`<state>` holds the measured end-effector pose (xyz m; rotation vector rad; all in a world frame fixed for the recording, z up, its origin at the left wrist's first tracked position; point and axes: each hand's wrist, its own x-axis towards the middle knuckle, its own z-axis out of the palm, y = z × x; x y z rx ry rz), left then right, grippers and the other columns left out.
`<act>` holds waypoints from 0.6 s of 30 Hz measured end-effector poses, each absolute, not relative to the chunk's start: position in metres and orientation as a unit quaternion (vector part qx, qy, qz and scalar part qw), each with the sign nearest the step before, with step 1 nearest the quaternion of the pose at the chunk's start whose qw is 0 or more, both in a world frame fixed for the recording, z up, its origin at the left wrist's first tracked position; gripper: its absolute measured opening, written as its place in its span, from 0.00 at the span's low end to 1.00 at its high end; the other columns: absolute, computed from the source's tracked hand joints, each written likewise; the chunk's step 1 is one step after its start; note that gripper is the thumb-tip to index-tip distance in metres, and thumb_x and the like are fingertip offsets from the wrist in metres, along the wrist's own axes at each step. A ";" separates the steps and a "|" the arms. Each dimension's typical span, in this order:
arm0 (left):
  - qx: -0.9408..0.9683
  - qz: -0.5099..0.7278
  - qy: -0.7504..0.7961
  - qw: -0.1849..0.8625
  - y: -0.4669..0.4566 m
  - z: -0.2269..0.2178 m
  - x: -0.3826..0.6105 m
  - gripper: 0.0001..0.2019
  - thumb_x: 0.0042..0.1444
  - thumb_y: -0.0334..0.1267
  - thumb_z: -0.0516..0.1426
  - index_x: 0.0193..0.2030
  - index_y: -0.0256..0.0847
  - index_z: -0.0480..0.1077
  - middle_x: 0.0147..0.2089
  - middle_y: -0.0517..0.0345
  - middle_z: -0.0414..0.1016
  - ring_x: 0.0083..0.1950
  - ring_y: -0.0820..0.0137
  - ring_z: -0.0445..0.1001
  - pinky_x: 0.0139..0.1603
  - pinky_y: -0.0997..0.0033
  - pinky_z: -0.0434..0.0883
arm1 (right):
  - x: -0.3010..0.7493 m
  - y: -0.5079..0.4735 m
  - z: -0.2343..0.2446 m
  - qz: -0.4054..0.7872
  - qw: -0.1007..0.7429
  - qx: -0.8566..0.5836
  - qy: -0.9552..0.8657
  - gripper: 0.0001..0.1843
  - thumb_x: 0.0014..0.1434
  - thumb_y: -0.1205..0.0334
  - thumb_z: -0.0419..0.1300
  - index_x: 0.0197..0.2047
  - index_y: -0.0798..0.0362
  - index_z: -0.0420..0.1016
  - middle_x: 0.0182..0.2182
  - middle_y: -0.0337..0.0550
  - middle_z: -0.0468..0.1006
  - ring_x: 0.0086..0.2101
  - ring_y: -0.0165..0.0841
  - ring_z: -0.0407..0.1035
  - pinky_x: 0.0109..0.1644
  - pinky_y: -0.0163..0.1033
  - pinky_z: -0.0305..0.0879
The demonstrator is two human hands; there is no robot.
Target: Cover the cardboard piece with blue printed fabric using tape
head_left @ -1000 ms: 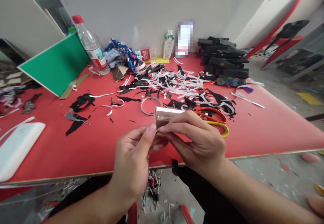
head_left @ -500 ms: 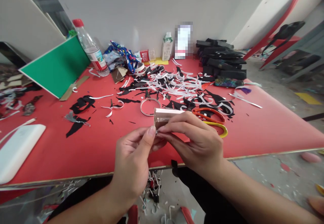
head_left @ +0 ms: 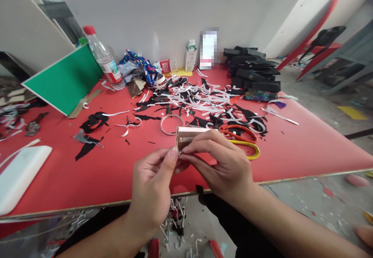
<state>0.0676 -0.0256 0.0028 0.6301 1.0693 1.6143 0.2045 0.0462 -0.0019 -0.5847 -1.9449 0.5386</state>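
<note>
Both hands meet over the front part of the red table [head_left: 110,176], around a small brown cardboard piece [head_left: 190,135] with a white upper edge. My left hand [head_left: 155,180] pinches its lower left corner between thumb and fingers. My right hand [head_left: 221,161] is closed over its right side, thumb and forefinger pressed together near the left thumb tip. A tiny greyish bit shows where the fingertips meet, too small to name. Just beyond the hands lie a roll of tape [head_left: 172,124] and scissors [head_left: 244,149] with orange and yellow handles, partly hidden by my right hand.
White and black scraps [head_left: 201,98] are heaped mid-table. Behind them stand a plastic bottle [head_left: 109,69], a carton [head_left: 190,56] and a blurred phone [head_left: 208,50]. A black fabric stack [head_left: 250,69] is at right. A green board [head_left: 64,79] and white power bank [head_left: 25,178] lie left.
The view has shifted slightly, so the table things sit a little lower and further left. Both hands keep the same grip on the cardboard piece.
</note>
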 end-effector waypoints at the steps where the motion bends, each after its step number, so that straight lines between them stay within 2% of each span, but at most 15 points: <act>1: 0.270 0.674 0.448 0.521 -0.025 0.002 0.067 0.07 0.64 0.42 0.67 0.37 0.45 0.85 0.35 0.57 0.86 0.35 0.73 0.83 0.42 0.75 0.82 | 0.205 0.047 -0.002 0.227 0.497 -0.241 -0.802 0.06 0.64 0.70 0.70 0.42 0.52 0.80 0.38 0.41 0.81 0.39 0.32 0.77 0.44 0.38 0.75; 6: 0.319 0.648 0.493 0.485 -0.026 -0.004 0.064 0.09 0.65 0.44 0.66 0.42 0.44 0.86 0.39 0.54 0.87 0.38 0.69 0.84 0.44 0.72 0.82 | 0.209 0.054 -0.002 0.265 0.470 -0.215 -0.814 0.04 0.66 0.71 0.67 0.41 0.53 0.80 0.37 0.42 0.80 0.38 0.30 0.77 0.44 0.36 0.74; 10: 0.322 0.637 0.511 0.480 -0.026 -0.006 0.061 0.11 0.63 0.46 0.67 0.43 0.42 0.86 0.39 0.53 0.87 0.39 0.67 0.85 0.45 0.70 0.83 | 0.210 0.057 -0.003 0.261 0.441 -0.207 -0.833 0.05 0.69 0.71 0.63 0.43 0.53 0.78 0.38 0.42 0.79 0.38 0.32 0.74 0.44 0.37 0.72; 18: 0.236 0.631 0.536 0.508 -0.017 -0.012 0.054 0.13 0.50 0.46 0.75 0.37 0.41 0.85 0.38 0.55 0.87 0.39 0.67 0.85 0.44 0.74 0.84 | 0.208 0.057 -0.006 0.173 0.367 -0.220 -0.887 0.08 0.75 0.67 0.53 0.43 0.52 0.72 0.38 0.45 0.77 0.38 0.35 0.66 0.45 0.41 0.67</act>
